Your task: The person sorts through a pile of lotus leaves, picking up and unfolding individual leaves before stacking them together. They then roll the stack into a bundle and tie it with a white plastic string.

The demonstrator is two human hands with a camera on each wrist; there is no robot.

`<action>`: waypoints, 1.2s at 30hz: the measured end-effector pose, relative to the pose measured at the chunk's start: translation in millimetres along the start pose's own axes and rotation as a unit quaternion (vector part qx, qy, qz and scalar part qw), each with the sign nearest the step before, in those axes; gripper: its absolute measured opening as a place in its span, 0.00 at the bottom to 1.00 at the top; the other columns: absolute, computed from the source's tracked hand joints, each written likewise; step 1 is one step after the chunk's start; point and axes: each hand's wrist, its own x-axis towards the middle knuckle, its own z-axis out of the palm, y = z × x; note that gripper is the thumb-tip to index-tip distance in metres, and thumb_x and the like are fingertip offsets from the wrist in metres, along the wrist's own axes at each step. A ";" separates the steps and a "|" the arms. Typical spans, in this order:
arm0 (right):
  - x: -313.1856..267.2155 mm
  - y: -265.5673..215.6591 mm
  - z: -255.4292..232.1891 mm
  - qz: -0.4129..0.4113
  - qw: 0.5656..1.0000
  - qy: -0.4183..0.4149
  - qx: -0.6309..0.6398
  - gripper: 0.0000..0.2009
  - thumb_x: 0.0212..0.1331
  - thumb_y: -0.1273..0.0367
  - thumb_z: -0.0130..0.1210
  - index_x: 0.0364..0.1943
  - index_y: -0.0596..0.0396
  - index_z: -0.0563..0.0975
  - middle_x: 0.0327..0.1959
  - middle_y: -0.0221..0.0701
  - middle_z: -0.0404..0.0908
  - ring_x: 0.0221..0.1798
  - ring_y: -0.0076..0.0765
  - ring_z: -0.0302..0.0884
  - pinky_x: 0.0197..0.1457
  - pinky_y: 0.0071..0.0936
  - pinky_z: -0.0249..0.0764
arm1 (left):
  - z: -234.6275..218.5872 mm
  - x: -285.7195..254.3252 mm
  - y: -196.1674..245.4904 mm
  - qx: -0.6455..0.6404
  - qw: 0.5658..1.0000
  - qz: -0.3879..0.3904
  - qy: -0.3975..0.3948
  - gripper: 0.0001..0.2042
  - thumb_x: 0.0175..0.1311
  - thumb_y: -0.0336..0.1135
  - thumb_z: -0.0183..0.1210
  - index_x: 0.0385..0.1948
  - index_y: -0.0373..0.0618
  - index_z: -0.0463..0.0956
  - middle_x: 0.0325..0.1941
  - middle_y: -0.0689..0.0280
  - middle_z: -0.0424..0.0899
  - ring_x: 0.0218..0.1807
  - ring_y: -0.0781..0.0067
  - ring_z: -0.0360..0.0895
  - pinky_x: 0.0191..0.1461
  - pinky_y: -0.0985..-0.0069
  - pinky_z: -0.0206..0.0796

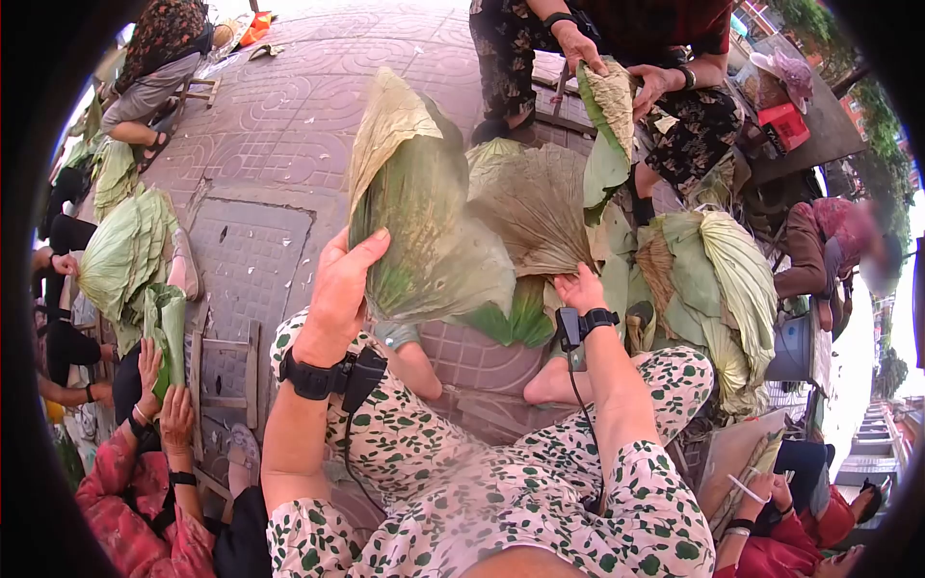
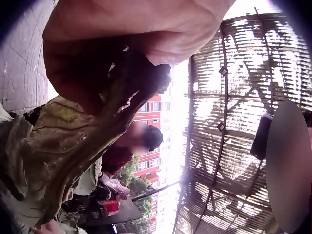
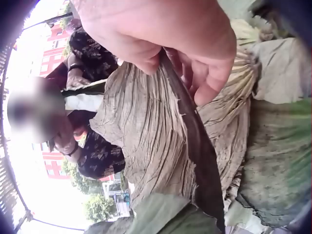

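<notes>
In the head view, the left hand (image 1: 339, 287) grips a folded green and tan dried leaf (image 1: 414, 222), thumb on its near face. The right hand (image 1: 581, 289) pinches the lower edge of a brown pleated leaf (image 1: 540, 207), which touches the green one. The left wrist view shows the left hand (image 2: 131, 34) curled round the gathered leaf end (image 2: 87, 146). In the right wrist view, the right hand (image 3: 170, 39) holds the brown leaf (image 3: 151, 126) between thumb and fingers; its dark folded edge hangs downward.
Stacked leaves (image 1: 713, 289) lie at the right, with more green leaves (image 1: 528, 313) below the hands. Opposite, a seated person (image 1: 665, 77) holds another leaf (image 1: 607, 125). People with leaf bundles (image 1: 135, 250) sit at the left, beside a wooden stool (image 1: 226, 380). A grey bucket (image 1: 792, 347) stands at the right.
</notes>
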 end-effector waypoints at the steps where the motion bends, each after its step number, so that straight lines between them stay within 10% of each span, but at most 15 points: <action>1: 7.6 11.3 -16.5 -0.025 0.999 0.001 -0.040 0.16 0.63 0.61 0.46 0.51 0.51 0.64 0.49 0.41 0.69 0.52 0.49 0.67 0.50 0.46 0.69 | -1.2 -0.1 -1.6 0.002 1.000 0.001 0.000 0.14 0.62 0.29 0.51 0.48 0.34 0.69 0.42 0.63 0.78 0.39 0.77 0.77 0.42 0.79 0.71; 14: -41.3 -35.5 10.4 -0.166 0.985 -0.035 -0.037 0.18 0.62 0.66 0.46 0.51 0.62 0.58 0.51 0.49 0.67 0.48 0.49 0.72 0.41 0.37 0.74 | 16.6 9.9 0.1 0.050 0.998 -0.004 -0.032 0.13 0.61 0.29 0.52 0.46 0.33 0.70 0.40 0.63 0.79 0.38 0.77 0.77 0.43 0.79 0.70; 22: -92.7 -35.0 10.6 -0.078 0.977 -0.044 -0.195 0.13 0.62 0.69 0.45 0.48 0.58 0.63 0.42 0.41 0.74 0.41 0.38 0.76 0.39 0.32 0.74 | 31.3 33.8 -13.4 0.090 0.994 -0.024 -0.055 0.13 0.62 0.31 0.52 0.45 0.33 0.71 0.41 0.63 0.79 0.39 0.77 0.77 0.43 0.79 0.70; 36: -227.4 -12.2 137.8 -0.147 0.873 -0.363 -0.291 0.36 0.55 0.55 0.57 0.62 0.62 0.56 0.59 0.39 0.64 0.59 0.35 0.65 0.57 0.31 0.65 | 78.0 49.1 -45.0 0.445 0.879 -0.002 -0.171 0.21 0.52 0.38 0.53 0.47 0.37 0.71 0.39 0.51 0.79 0.41 0.57 0.77 0.46 0.68 0.67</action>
